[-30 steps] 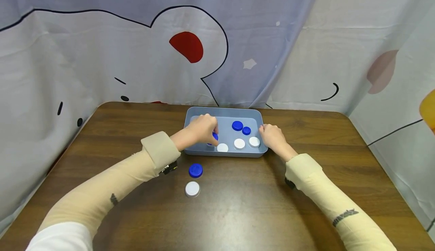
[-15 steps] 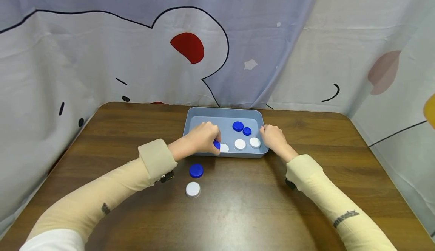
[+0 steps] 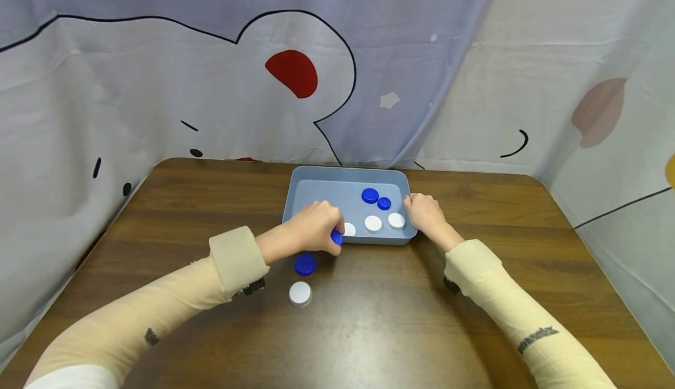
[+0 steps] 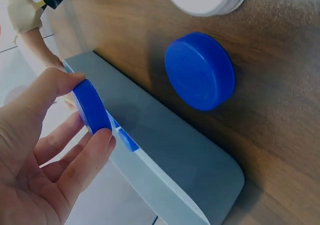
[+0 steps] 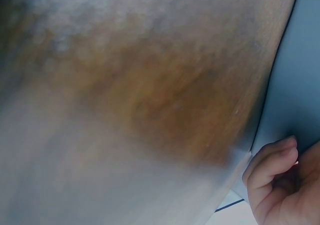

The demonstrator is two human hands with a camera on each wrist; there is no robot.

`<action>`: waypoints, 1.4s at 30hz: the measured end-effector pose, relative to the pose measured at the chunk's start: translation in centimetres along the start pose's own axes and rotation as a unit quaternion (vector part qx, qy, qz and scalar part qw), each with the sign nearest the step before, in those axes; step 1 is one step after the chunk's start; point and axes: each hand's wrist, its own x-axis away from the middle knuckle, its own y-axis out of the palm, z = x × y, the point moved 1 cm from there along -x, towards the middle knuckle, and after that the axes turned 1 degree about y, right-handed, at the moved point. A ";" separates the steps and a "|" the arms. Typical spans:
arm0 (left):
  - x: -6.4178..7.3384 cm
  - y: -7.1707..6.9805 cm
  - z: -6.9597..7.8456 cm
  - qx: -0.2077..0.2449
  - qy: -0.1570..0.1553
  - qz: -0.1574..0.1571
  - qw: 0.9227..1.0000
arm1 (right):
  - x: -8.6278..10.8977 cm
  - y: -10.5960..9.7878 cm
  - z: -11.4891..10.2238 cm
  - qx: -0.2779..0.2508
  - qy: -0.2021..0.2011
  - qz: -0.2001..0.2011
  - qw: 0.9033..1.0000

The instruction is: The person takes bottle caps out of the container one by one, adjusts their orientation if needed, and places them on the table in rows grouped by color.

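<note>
My left hand [image 3: 316, 228] pinches a blue bottle cap [image 4: 91, 106] between thumb and fingers, the cap standing on edge. It is over the near wall of a grey-blue tray [image 3: 323, 187]. At the tray's right side, my right hand [image 3: 426, 212] grips the rim, its fingers curled in the right wrist view. On the table before the tray lie another blue bottle cap [image 3: 305, 264] and, closer to me, a white bottle cap [image 3: 300, 293].
Inside the tray, two blue caps [image 3: 370, 195] lie toward the back right, and white caps [image 3: 373, 224] line the near side, one partly behind my left hand. The wooden table [image 3: 474, 330] ends at a patterned curtain [image 3: 211, 90] behind it.
My left hand has come from inside the tray toward me and slightly right, over the near wall, carrying the blue bottle cap. The right hand stays on the tray's rim.
</note>
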 end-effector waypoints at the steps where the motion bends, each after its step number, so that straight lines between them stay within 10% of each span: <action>1: 0.1 0.0 0.1 0.001 0.002 0.001 1.000 | 0.0 0.0 0.0 -0.001 0.000 0.001 1.000; 42: 1.6 3.3 0.8 0.006 0.057 -0.057 0.997 | 0.2 -0.2 -0.2 0.000 -0.001 -0.004 1.000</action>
